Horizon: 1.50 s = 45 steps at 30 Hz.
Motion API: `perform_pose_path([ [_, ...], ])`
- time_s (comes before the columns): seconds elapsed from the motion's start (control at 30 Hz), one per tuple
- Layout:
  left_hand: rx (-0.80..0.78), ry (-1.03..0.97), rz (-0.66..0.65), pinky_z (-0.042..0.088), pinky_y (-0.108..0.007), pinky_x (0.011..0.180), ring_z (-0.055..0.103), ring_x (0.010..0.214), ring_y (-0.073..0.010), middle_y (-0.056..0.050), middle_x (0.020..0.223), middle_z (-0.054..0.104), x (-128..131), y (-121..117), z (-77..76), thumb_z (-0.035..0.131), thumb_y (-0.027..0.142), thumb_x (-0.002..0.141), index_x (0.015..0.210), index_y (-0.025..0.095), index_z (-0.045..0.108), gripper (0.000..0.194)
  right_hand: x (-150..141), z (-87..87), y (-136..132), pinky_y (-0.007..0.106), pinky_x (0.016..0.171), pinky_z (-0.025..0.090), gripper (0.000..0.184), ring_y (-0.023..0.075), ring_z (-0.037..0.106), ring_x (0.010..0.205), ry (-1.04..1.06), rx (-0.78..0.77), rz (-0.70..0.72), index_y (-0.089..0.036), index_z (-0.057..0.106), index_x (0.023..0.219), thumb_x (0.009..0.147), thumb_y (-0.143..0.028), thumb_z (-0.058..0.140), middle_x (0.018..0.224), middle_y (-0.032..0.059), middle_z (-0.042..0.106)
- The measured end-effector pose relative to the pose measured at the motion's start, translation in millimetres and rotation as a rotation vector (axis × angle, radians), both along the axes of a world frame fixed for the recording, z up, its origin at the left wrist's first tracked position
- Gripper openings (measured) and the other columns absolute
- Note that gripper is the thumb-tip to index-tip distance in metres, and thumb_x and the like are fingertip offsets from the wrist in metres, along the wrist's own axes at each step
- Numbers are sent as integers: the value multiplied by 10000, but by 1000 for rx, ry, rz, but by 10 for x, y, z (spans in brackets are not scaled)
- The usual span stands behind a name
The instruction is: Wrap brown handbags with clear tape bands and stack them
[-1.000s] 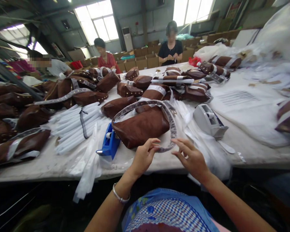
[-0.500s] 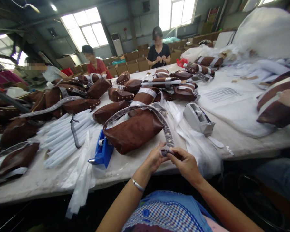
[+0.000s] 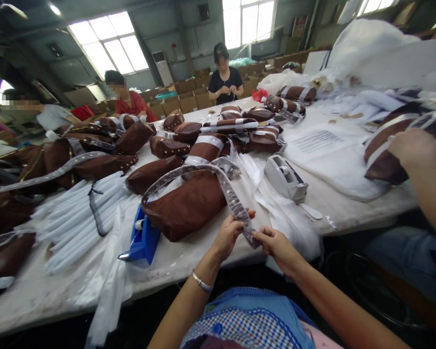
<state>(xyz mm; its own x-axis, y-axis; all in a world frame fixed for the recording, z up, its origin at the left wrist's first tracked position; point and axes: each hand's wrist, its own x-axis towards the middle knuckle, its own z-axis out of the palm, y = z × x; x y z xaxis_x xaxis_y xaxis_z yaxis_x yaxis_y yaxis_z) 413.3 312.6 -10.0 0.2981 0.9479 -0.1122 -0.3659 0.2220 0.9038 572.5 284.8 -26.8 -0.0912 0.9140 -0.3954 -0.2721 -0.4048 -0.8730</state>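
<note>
A brown handbag (image 3: 189,206) lies on the worktable just beyond my hands. Its studded strap (image 3: 229,190), wrapped in clear plastic, arches over the bag and comes down toward me. My left hand (image 3: 229,236) is closed around the strap a little above its end. The strap's lower end is pinched between thumb and fingers of my right hand (image 3: 278,246). Against the bag's left side stands a blue tape dispenser (image 3: 143,242). A grey tape dispenser (image 3: 286,178) sits beyond my right hand, beside crumpled white plastic film (image 3: 272,206).
Several brown bags (image 3: 207,148) with white bands are piled across the table. White rolled tubes (image 3: 83,218) lie to the left. At the right, a co-worker's hand (image 3: 416,150) rests on another banded bag (image 3: 388,140). People stand at the table's far side.
My hands have moved slightly apart along the strap, which now hangs straighter between them. The view has shifted right, and more of the co-worker's arm shows at the right.
</note>
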Motion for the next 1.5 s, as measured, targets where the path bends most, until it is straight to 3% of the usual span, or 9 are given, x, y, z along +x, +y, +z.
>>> perform_pose_path([
  [0.2,415,542,-61,428,-467,1110,613,1231,-264,-124,1301,670,-116,-24,-98,580,178,853,1270,173,619,418,-29,-15,83,123,399,392,209,38,345,430,181,-225,13,-144,633,599,700,-182,812,479,-75,402],
  [0.47,401,581,14,468,-434,1063,657,1146,-259,-101,1182,725,-247,-137,-91,496,186,894,1163,168,685,329,-158,88,106,107,477,480,213,20,370,424,177,-257,-20,-148,672,757,700,-222,864,516,-91,430],
  [0.6,443,578,-129,506,-373,990,652,1107,-252,-83,1207,705,-280,-334,63,523,144,840,1252,171,630,427,-92,-34,112,136,472,482,236,53,464,476,127,-226,44,-180,678,727,647,-273,880,587,-36,546],
  [0.8,488,905,-56,521,-349,837,660,894,-249,-127,1024,710,-285,-411,31,457,129,852,1170,162,635,365,-74,-170,188,297,579,589,291,159,570,527,-21,-54,168,-227,735,804,653,-462,818,664,48,630],
  [0.93,193,596,143,519,-377,812,645,821,-238,-104,910,703,-248,-426,-5,478,295,906,1038,158,662,264,-12,14,88,404,660,613,475,234,655,602,-500,361,216,-278,717,1136,738,-536,747,786,72,713],
  [1.03,-138,101,144,532,-403,814,667,810,-240,-89,882,709,-171,-462,11,601,395,830,1014,145,678,319,33,102,3,436,920,583,575,301,690,1017,-820,876,280,-341,623,1326,772,-398,766,1273,78,673],
  [1.13,-278,-97,102,526,-416,866,677,853,-256,-87,852,721,-112,-512,64,747,410,698,926,126,708,366,50,132,-11,453,1088,490,588,281,572,1265,-883,1163,329,-354,524,1427,871,-236,676,1378,28,616],
  [1.3,-209,-58,58,493,-414,958,653,1005,-260,-77,968,738,-135,-566,160,647,332,788,955,140,719,265,54,205,53,510,1078,486,458,286,606,1204,-806,1204,322,-335,639,1298,856,-241,712,1196,29,720],
  [1.5,-68,149,87,472,-369,968,625,1062,-244,-63,1106,716,-244,-575,172,594,158,753,1131,148,653,383,56,274,52,494,1090,457,412,283,623,1146,-655,982,451,-297,710,1171,775,-352,810,1134,53,731],
])
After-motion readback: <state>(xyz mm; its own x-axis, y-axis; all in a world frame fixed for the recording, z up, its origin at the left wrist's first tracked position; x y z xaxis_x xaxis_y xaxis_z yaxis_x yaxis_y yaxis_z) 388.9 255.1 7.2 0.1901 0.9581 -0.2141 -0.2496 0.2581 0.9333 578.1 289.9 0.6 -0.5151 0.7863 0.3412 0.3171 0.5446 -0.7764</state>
